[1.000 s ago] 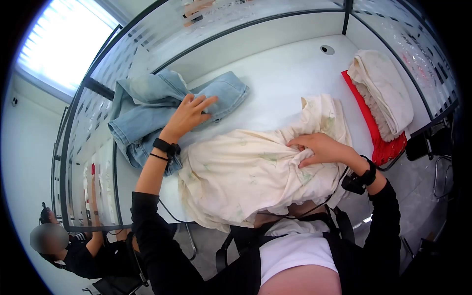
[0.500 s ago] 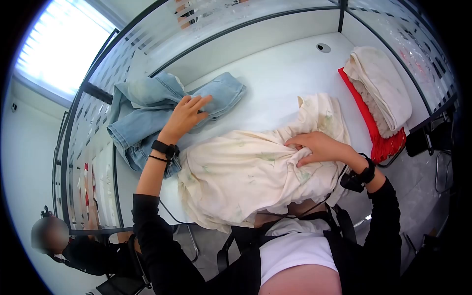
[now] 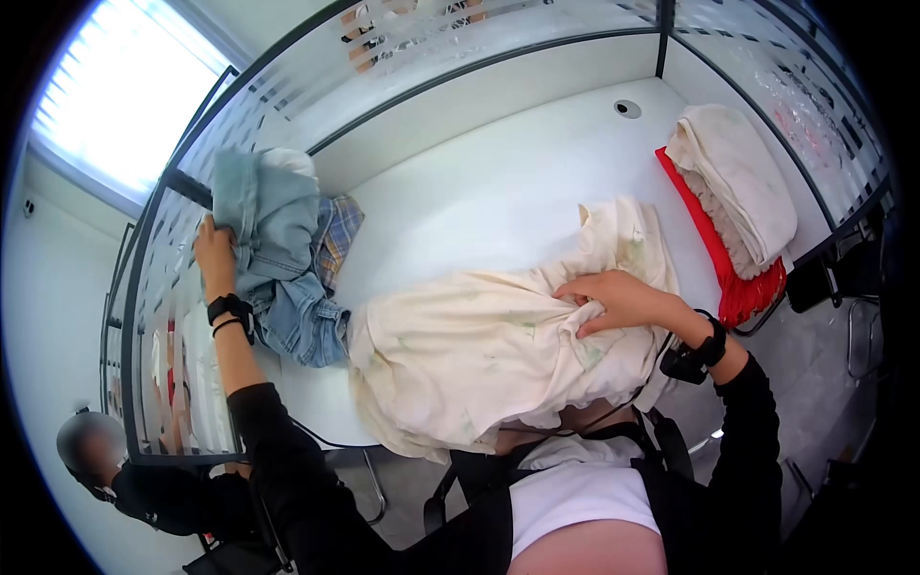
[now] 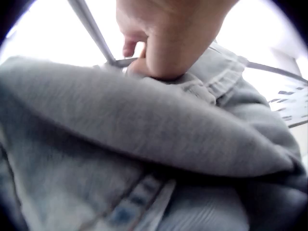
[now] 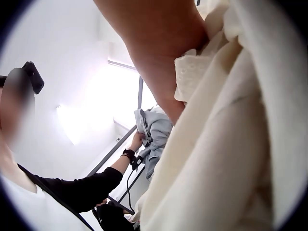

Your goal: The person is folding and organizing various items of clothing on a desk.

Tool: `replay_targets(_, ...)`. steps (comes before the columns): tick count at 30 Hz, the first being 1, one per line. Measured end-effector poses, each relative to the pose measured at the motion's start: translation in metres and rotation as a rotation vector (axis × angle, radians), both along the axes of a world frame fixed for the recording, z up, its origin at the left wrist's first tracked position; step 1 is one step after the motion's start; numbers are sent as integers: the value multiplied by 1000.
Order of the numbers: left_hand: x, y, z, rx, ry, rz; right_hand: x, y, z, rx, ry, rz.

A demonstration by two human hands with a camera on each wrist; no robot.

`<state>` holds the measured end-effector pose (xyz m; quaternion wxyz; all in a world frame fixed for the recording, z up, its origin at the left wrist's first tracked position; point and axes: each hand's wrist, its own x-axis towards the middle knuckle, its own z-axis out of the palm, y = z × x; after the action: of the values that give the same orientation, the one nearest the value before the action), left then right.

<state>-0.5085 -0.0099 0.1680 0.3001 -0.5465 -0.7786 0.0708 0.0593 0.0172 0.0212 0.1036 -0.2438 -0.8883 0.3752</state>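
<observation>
At the left end of the desk my left hand (image 3: 215, 251) grips the edge of a pair of light blue jeans (image 3: 273, 225), which are lifted and bunched. In the left wrist view a broad denim fold (image 4: 144, 118) fills the middle, and the hand's fingers are partly hidden behind it. A cream garment with faint green marks (image 3: 450, 355) lies spread along the desk's front edge, part of it hanging over. My right hand (image 3: 623, 299) pinches a fold of it between thumb and fingers. The right wrist view shows cream folds (image 5: 207, 144) close up, fingertips hidden.
Blue and yellow plaid cloth (image 3: 340, 235) and a white cloth (image 3: 287, 161) show beside the jeans. At the right, folded off-white cloth (image 3: 738, 177) lies on a red one (image 3: 695, 211). Low partitions border the white desk (image 3: 498, 182). Another person (image 3: 163, 494) sits at lower left.
My left hand has moved left and pulled the jeans with it, baring the plaid cloth and more of the desk. The right hand stays on the cream garment.
</observation>
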Motion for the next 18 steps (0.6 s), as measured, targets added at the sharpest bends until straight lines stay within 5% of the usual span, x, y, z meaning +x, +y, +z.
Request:
replay_targets(4, -92, 6, -122, -239, 126, 57, -1, 1, 3, -13, -59, -5)
replay_targets(5, -103, 6, -140, 146, -112, -187, 0, 1, 2, -16, -65, -1)
replay_targets(6, -79, 0, -126, 88, -305, -99, 0, 1, 1, -22, -72, 3)
replay_targets(8, -71, 1, -109, -180, -198, -7, 0, 0, 0, -8, -16, -10)
replay_targets(9, -82, -1, -111, -190, -114, -118, 0, -1, 0, -5, 10, -14)
replay_targets(18, -37, -46, -97, 105, -145, -84, -1, -9, 11, 250, -68, 67)
